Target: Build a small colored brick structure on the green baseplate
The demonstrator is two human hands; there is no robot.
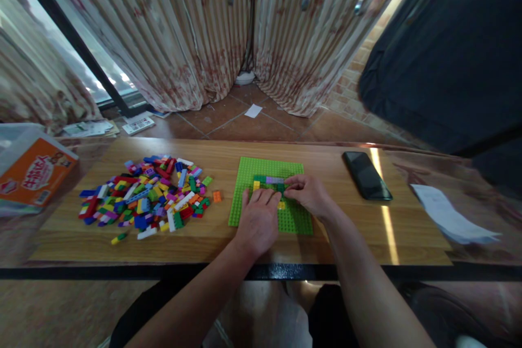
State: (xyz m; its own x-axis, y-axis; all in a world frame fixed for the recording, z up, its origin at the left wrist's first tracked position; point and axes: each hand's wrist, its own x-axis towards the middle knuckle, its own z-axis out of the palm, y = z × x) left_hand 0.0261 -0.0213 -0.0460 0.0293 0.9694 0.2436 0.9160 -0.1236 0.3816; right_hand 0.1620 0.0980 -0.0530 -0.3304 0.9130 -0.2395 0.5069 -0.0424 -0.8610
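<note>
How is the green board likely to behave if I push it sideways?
The green board looks thin and lies flat on the smooth-looking table, so it would probably slide rather than tip. Its studded surface suggests molded plastic, so it is likely light and only slightly bendy. The low bricks on it would probably ride along if they are pressed down.

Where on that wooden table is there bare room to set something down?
Two bare patches of tabletop: between the green baseplate and black phone, beyond the right forearm; and between the phone and the near edge. It's crowded at left, with the brick pile, and on the baseplate, with left hand and right hand.
</note>
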